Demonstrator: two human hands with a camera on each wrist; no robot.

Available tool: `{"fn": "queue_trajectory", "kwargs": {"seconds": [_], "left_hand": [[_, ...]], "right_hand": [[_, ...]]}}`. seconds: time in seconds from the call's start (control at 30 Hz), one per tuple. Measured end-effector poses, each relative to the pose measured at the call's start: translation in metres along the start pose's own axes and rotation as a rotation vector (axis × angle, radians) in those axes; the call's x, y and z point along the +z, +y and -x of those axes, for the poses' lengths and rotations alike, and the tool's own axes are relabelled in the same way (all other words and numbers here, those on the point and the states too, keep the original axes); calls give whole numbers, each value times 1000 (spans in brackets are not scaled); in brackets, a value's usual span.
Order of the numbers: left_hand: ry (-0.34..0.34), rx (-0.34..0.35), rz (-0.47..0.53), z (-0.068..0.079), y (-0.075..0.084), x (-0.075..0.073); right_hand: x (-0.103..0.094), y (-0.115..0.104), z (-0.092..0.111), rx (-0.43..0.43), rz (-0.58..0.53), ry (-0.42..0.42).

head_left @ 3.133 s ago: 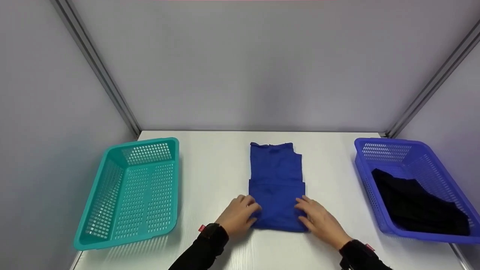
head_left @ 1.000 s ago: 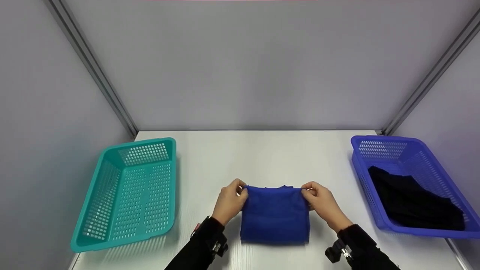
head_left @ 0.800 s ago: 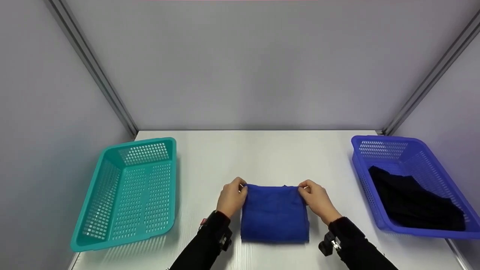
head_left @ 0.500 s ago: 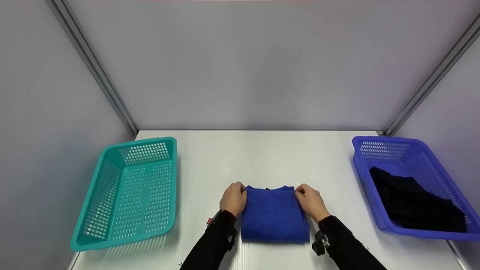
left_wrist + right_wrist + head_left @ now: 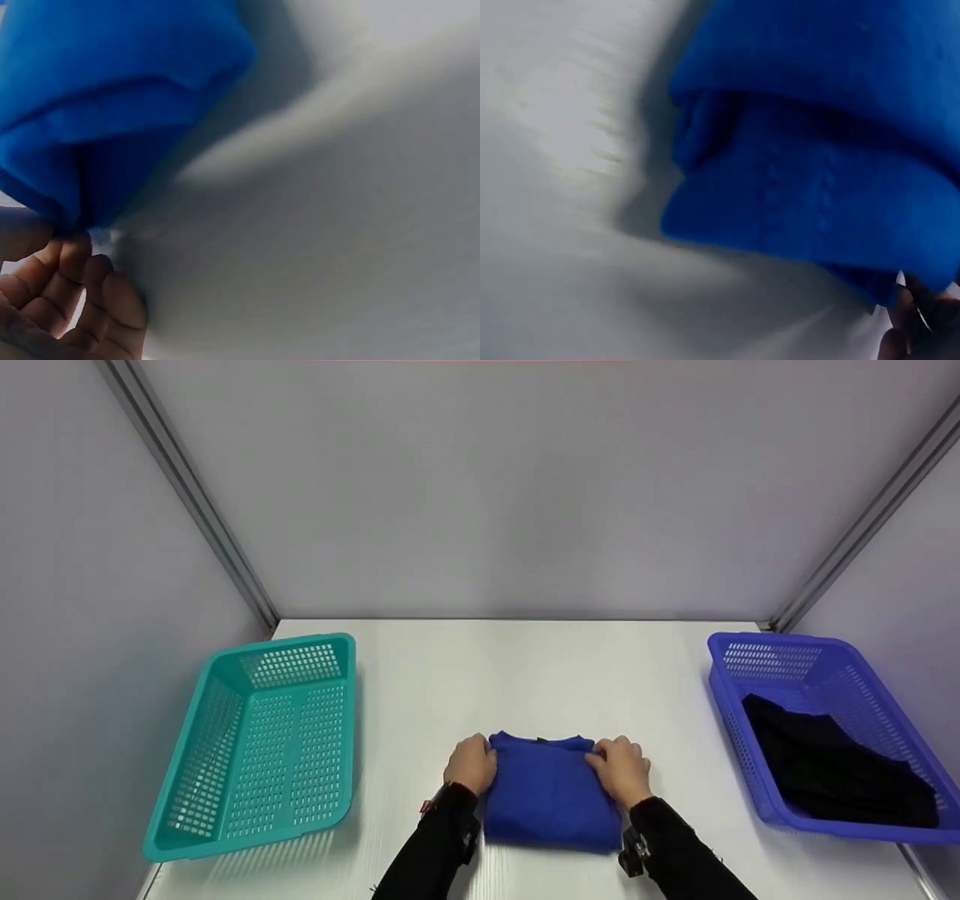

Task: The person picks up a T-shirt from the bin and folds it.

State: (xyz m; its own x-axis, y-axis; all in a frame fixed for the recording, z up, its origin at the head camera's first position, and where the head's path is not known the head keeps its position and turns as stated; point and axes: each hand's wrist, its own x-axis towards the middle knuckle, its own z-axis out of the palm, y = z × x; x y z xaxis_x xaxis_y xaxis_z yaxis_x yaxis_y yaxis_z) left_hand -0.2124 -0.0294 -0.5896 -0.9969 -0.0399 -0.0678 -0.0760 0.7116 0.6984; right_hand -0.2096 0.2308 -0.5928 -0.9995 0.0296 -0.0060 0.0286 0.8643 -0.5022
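A blue shirt [image 5: 553, 799] lies folded into a thick, compact rectangle on the white table, its neckline with a small dark label at the far edge. My left hand [image 5: 471, 763] is at its far left corner. In the left wrist view the thumb and curled fingers [image 5: 75, 259] pinch the cloth's edge. At the far right corner my right hand [image 5: 624, 769] grips the shirt between thumb and fingers. The right wrist view shows the stacked layers of the blue shirt [image 5: 795, 187] with stitched seams, and part of the right hand [image 5: 919, 322] at the lower corner.
To the left stands an empty teal basket [image 5: 351, 735] with perforated walls. A purple basket [image 5: 731, 757] on the right holds a black folded cloth [image 5: 840, 769]. Grey panels enclose the white table [image 5: 420, 675] at the back and sides.
The shirt, earlier a longer strip, has been folded over into a short bundle. Lately both hands have moved slightly towards the person at its far corners, and more of the neckline shows.
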Motion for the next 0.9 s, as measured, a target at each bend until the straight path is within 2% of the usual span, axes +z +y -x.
{"fn": "queue_trajectory", "kwargs": {"seconds": [0.13, 0.27, 0.33, 0.43, 0.53, 0.63, 0.73, 0.83, 0.9], "left_hand": [[43, -12, -38, -2, 5, 2], [99, -24, -5, -6, 6, 8], [101, -27, 13, -5, 6, 6], [38, -25, 23, 2, 5, -4], [-63, 11, 28, 15, 1, -18], [-152, 74, 47, 29, -4, -27], [-226, 105, 70, 43, -8, -29], [-250, 117, 96, 52, -10, -24], [-228, 134, 104, 56, -12, -19]], "right_hand": [[3, -1, -4, 10, 25, 73], [4, -2, -7, 25, -9, 111], [2, 0, -4, 13, -33, 115], [-4, 7, 5, -14, -36, 102], [-13, 15, 19, -13, -45, 44], [-19, 19, 34, 40, -108, -64], [-20, 19, 50, 128, -195, -155], [-18, 16, 62, 189, -267, -187], [-15, 14, 67, 201, -305, -187]]}}
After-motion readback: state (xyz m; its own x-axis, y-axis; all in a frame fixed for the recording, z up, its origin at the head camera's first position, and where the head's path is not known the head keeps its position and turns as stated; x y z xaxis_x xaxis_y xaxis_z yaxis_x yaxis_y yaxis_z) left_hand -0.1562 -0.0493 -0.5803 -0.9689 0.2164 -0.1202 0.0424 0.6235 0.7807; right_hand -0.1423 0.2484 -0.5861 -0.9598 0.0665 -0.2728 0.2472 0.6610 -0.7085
